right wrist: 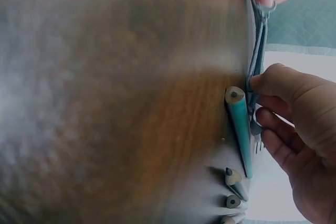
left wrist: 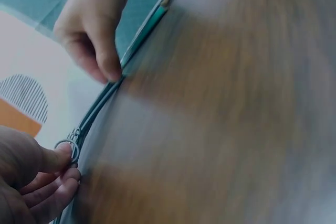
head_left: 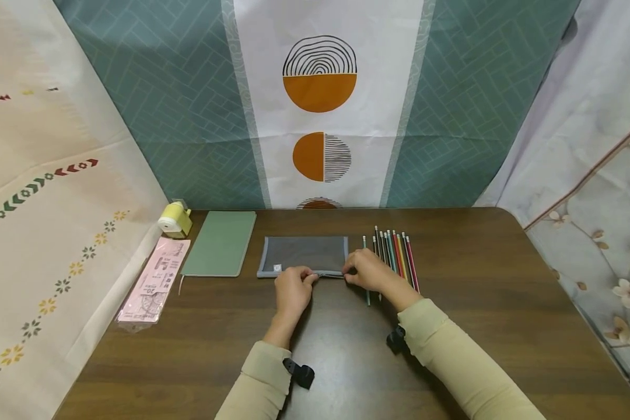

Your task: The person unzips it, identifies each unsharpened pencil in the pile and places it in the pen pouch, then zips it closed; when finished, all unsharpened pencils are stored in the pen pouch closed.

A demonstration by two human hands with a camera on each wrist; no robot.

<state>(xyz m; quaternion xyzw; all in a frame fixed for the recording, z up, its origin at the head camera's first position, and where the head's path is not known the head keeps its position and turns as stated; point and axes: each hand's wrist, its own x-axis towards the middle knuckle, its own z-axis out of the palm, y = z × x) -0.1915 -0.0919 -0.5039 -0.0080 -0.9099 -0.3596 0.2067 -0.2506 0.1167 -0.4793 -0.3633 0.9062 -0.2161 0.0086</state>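
Note:
A dark grey zip pencil pouch (head_left: 307, 252) with lighter trim lies flat, its zipped edge towards me. My left hand (head_left: 293, 287) pinches the ring-shaped zipper pull (left wrist: 75, 150) between thumb and fingers. At the near right corner, my right hand (head_left: 371, 272) grips the pouch's end between thumb and fingertips. Between the hands, the zipper (right wrist: 257, 51) shows a narrow gap between its two rows in the right wrist view. Close beside the right hand lies a teal pencil (right wrist: 240, 129), its sharpened end towards me.
Several pencils (head_left: 402, 256) lie in a row right of the pouch, partly behind the right hand. On the left are a green notebook (head_left: 219, 244), a yellow-and-white pencil sharpener (head_left: 175, 220) and a pink packet (head_left: 154, 280). A patterned curtain (head_left: 189, 116) hangs behind the wooden table (head_left: 483, 280).

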